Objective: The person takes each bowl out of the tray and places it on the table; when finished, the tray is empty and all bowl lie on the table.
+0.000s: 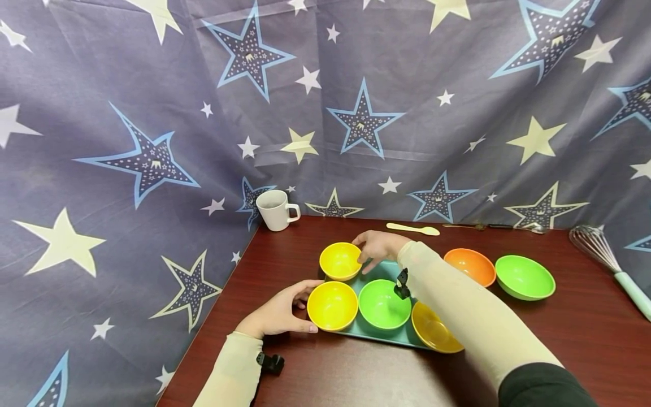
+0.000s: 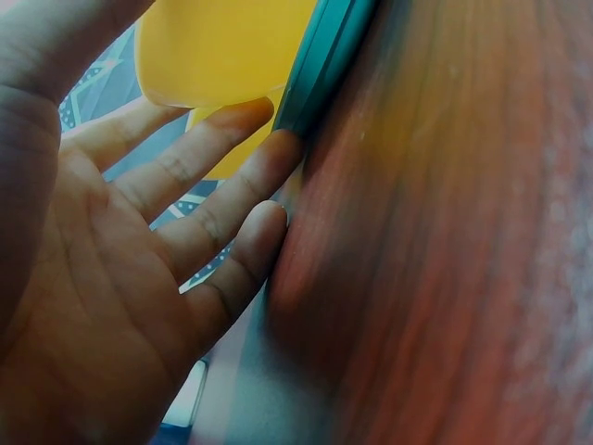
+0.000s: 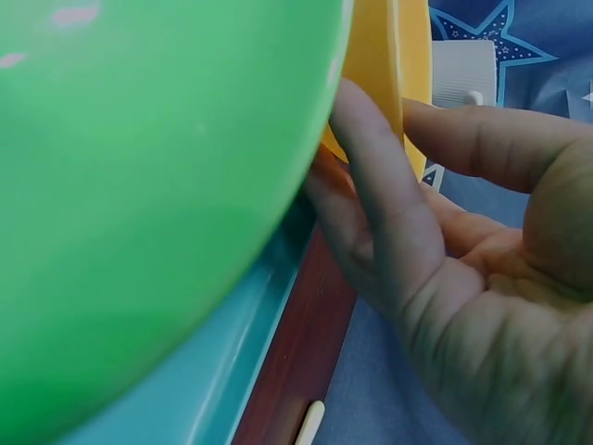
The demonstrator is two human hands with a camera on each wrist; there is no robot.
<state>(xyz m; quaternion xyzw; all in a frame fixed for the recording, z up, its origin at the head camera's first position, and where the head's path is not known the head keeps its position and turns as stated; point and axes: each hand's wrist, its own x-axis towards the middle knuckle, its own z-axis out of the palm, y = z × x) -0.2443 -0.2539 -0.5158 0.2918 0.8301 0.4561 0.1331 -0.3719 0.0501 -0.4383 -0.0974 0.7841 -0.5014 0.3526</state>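
My left hand [image 1: 282,311] lies beside the near yellow bowl [image 1: 333,306], thumb in front and fingers behind. In the left wrist view its fingers are spread and loosely bent, with fingertips by the bowl's underside and the teal tray's edge [image 2: 320,65]. My right hand [image 1: 381,249] reaches over the tray and holds the far yellow bowl [image 1: 340,261] by its right side. In the right wrist view the thumb and a finger lie on either side of that bowl's rim [image 3: 400,56]. A green bowl [image 1: 385,304] sits on the tray between the arms.
A dark yellow bowl [image 1: 434,330] stands at the tray's right end, partly behind my right sleeve. Farther right are an orange bowl [image 1: 470,265], another green bowl [image 1: 525,277] and a whisk [image 1: 605,257]. A white mug [image 1: 274,210] and a cream spoon [image 1: 412,229] lie toward the back.
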